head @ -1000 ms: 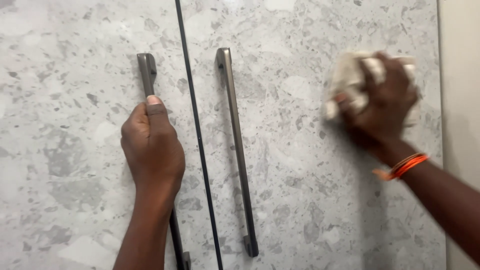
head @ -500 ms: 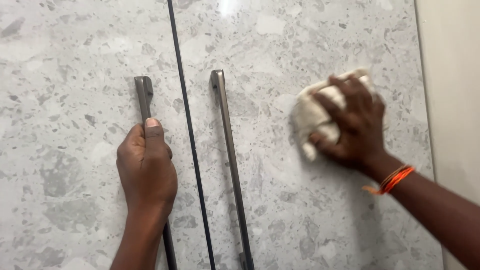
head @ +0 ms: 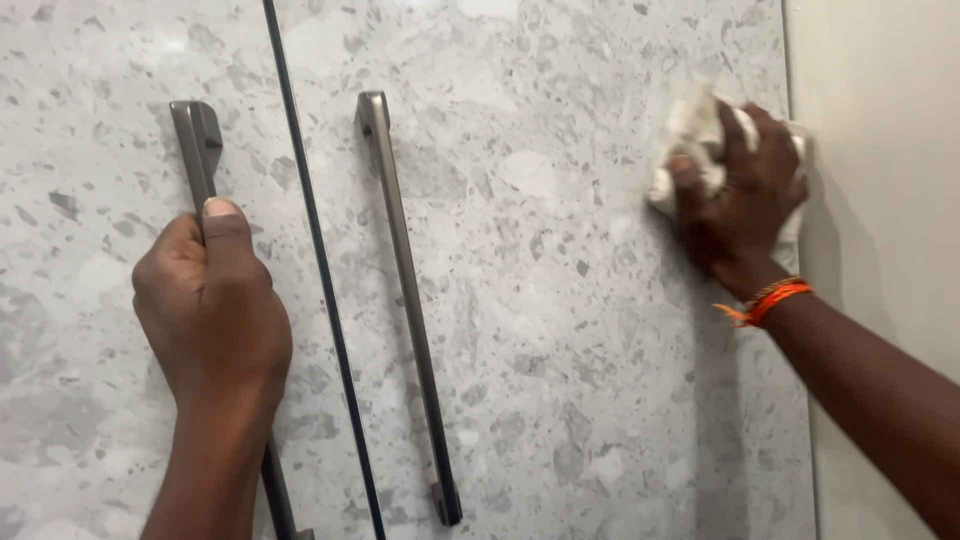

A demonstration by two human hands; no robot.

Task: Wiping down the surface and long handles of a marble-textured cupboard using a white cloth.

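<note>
Two grey stone-patterned cabinet doors fill the view, split by a dark vertical gap (head: 318, 270). My left hand (head: 212, 305) is wrapped around the long dark metal handle (head: 194, 150) of the left door. On the right door (head: 560, 320), my right hand (head: 742, 195) presses a crumpled white cloth (head: 690, 135) flat against the surface near the door's upper right edge. An orange thread band sits on that wrist. The right door's own bar handle (head: 405, 290) stands free between my hands.
A plain cream wall (head: 880, 150) borders the right door's edge. Nothing else shows around the doors.
My right hand with the cloth slid left toward the middle of the right door, then back to its upper right edge. My left hand stayed on its handle.
</note>
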